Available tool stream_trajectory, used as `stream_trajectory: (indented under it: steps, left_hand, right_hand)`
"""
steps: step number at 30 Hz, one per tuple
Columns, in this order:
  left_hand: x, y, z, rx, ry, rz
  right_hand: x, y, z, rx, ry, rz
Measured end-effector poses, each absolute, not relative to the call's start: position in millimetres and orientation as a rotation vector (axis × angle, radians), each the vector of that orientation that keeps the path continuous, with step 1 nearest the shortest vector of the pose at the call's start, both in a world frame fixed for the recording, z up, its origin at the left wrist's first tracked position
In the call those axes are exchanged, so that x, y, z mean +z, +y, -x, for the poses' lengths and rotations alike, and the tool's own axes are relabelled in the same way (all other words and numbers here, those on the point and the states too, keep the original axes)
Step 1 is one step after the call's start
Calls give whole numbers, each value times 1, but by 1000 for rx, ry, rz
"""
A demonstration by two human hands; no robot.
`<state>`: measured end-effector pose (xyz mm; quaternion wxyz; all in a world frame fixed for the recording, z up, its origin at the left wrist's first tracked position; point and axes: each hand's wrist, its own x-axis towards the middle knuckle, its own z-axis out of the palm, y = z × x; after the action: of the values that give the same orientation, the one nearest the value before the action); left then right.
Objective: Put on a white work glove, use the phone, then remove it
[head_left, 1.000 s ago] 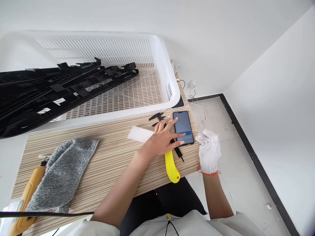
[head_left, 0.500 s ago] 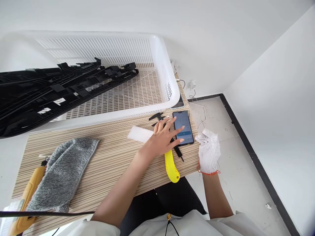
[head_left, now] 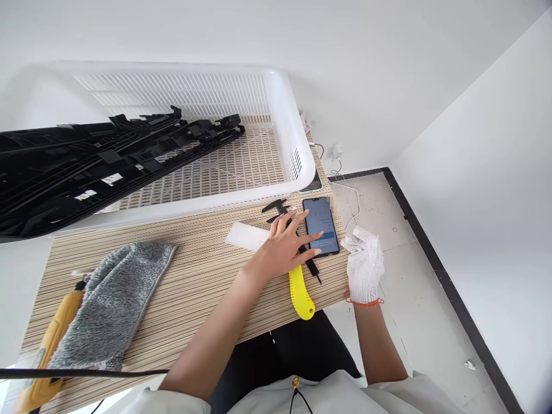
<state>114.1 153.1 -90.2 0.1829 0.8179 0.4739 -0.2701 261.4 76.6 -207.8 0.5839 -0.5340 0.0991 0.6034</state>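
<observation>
My bare left hand (head_left: 282,247) reaches across the table with its fingers spread. Its fingertips lie at the smartphone (head_left: 319,215), one finger over the lit screen near a blue button; whether it presses the glass I cannot tell. Beneath the palm and fingers a black caliper (head_left: 311,269) is partly covered. A yellow strip-shaped tool (head_left: 302,296), notched along its edge and holed at the end, sticks out below this hand. My right hand (head_left: 364,267), in a white knit glove with an orange cuff, is by the table's right edge, fingers loosely bent and apart, with nothing visible in it.
A white slatted basket (head_left: 297,144) holds long black plastic parts (head_left: 142,155). On the table (head_left: 207,287) are a white card-like piece (head_left: 245,236), a grey fuzzy cloth (head_left: 116,299) and a yellow-orange handled tool (head_left: 54,345). A black cable (head_left: 86,374) crosses the lower left.
The view has shifted slightly, so the basket appears a little lower. My left index finger sits marginally lower on the phone screen; otherwise both hands stay in place.
</observation>
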Motion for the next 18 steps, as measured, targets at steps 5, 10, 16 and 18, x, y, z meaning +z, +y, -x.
stream_trajectory:
  steps: [5,10,16,18]
  left_hand:
    - [-88,152,-115,-764,1324,-2339]
    - [-96,159,-120,-758,1560,-2405]
    - [-97,164,-118,-747,1345,-2295]
    - [-96,164,-117,-736,1292,-2254]
  right_hand:
    - [-209,77,-260,1410,251,1244]
    - [-212,80,-258,1423,267,1248]
    - [-207,77,-261,1413,229,1250]
    - [-204,76,-262,1417,219,1250]
